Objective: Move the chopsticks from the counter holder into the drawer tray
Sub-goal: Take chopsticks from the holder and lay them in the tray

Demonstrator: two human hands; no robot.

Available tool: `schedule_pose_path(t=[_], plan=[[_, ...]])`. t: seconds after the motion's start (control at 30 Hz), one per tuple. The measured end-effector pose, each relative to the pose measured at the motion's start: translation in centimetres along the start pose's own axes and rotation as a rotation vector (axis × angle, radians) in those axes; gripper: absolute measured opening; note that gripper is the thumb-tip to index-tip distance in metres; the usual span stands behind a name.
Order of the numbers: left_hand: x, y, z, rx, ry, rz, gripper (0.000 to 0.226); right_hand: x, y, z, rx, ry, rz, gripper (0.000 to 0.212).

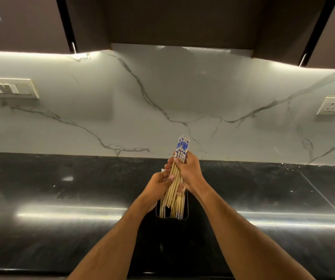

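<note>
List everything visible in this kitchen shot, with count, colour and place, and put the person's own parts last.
Wooden chopsticks with blue-and-white patterned tops: one bundle, too many to count, tan, partly lifted from the holder.
Black rectangular counter holder: one, black, on the counter at centre, near the front edge.
Polished black stone counter: one, black, across the lower half.
White marble backsplash with grey veins: one, white-grey, behind the counter.
Cream switch panel: one, on the wall at left.
Cream wall socket: one, on the wall at right.
Dark brown upper cabinets: several, along the top.
Left hand: one, gripping the bundle lower down.
Right hand: one, gripping the bundle just below its patterned tops.
</note>
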State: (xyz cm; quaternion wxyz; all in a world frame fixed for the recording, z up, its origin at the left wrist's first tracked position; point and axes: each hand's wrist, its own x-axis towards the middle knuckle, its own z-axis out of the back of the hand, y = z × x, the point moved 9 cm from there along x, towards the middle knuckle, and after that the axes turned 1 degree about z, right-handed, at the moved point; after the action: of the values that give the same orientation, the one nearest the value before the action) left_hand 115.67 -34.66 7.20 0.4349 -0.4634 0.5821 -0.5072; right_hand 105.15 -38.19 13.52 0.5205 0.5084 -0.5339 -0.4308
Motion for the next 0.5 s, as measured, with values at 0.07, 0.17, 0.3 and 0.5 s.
schedule_pose_path(t=[0.07, 0.17, 0.3, 0.5], plan=[[-0.8, -0.3, -1.1, -0.043, 0.081, 0.022, 0.028, -0.6, 0.8, -0.1, -0.004, 0.055, -0.004, 0.012], [-2.1, -0.8, -2.6, 0.005, 0.126, 0.021, 0.027, -1.8, 1.4, -0.3, 0.004, 0.130, -0.025, 0.016], [-4.2, -0.7, -3.7, -0.003, 0.130, 0.066, 0.028, -3.3, 3.4, -0.2, 0.021, 0.207, 0.029, 0.047], [-7.0, -0.4, -4.7, 0.001, 0.203, 0.143, 0.027, -4.2, 6.9, 0.9, -0.128, 0.266, 0.194, 0.061]])
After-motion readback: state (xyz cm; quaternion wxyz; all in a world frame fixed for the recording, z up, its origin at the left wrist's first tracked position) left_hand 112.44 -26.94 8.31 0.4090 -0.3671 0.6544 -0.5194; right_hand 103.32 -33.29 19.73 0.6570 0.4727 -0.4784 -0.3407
